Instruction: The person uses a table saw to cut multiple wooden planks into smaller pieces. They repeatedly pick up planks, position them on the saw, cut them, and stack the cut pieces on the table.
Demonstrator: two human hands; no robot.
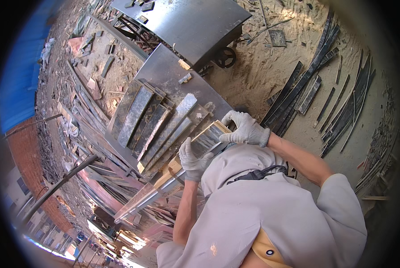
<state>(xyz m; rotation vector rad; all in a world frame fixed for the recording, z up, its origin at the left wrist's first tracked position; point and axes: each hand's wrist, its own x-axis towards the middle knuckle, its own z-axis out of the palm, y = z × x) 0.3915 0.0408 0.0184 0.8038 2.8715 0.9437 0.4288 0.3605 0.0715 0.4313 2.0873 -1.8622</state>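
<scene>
— On the metal table [164, 71], what was being held?
— A stone strip [210, 135] was gripped at its far end by the gloved right hand [240, 127], fingers curled over it; its near end was clasped by the left hand [192, 157].
— And beside it?
— More stone strips [150, 125] were laid side by side.

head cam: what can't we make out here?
- Near end of the held strip: hidden by the person's pale hood.
- Left hand palm and right hand fingertips: covered by gloves and the strip.
- Underside of the metal table: hidden by its top.
- Buildings at lower left: warped, washed out at the fisheye rim.
</scene>
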